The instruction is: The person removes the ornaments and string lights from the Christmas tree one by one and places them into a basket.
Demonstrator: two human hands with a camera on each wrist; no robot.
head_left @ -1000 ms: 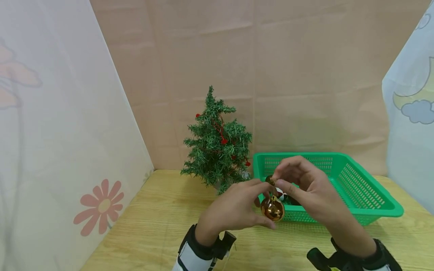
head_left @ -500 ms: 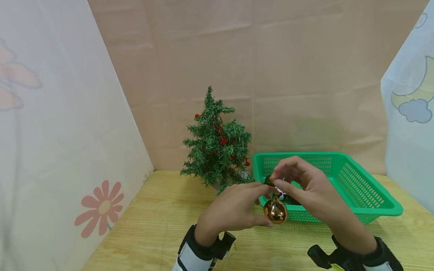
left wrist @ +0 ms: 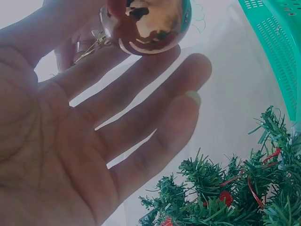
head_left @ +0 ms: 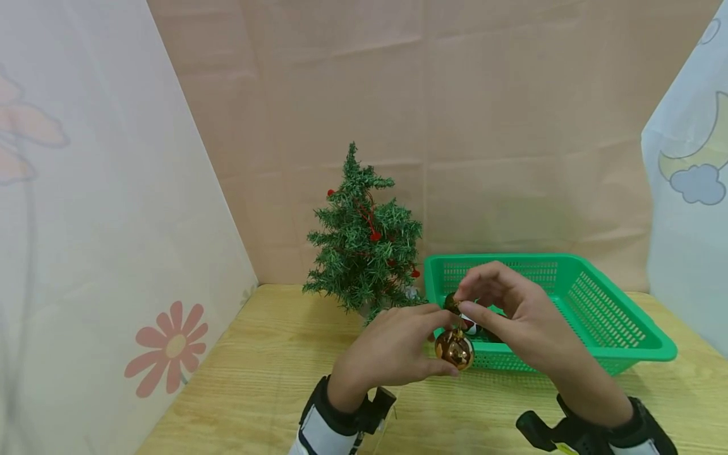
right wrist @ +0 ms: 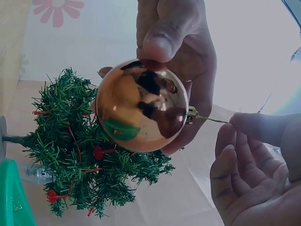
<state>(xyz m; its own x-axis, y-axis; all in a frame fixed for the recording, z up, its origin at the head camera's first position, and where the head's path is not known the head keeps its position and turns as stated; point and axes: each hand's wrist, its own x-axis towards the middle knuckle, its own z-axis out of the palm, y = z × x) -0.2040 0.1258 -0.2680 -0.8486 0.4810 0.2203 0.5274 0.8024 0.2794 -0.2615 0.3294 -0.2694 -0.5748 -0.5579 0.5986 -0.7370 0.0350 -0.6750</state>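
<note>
A shiny copper-gold Christmas ball point(head_left: 454, 349) hangs below a thin gold cord point(right wrist: 214, 119). My right hand point(head_left: 514, 309) pinches the end of that cord between thumb and forefinger. Around the ball is my left hand point(head_left: 392, 347), its fingers extended and spread, the thumb right at the ball's surface in the right wrist view. In the left wrist view the ball point(left wrist: 148, 23) overlaps the fingertips. Both hands are in front of the basket's left end. Behind the left hand stands a small artificial Christmas tree point(head_left: 364, 246) strung with red trim.
A green plastic basket point(head_left: 631, 316) stands on the wooden table point(head_left: 227, 379) to the right of the tree. In its left end lie a dark gold ball point(head_left: 452, 303) and a red-and-white piece point(head_left: 469, 325), partly hidden by the hands. Beige cloth point(head_left: 512, 126) hangs behind.
The ball has swung slightly right, then back left. Both hands keep nearly the same place and grip.
</note>
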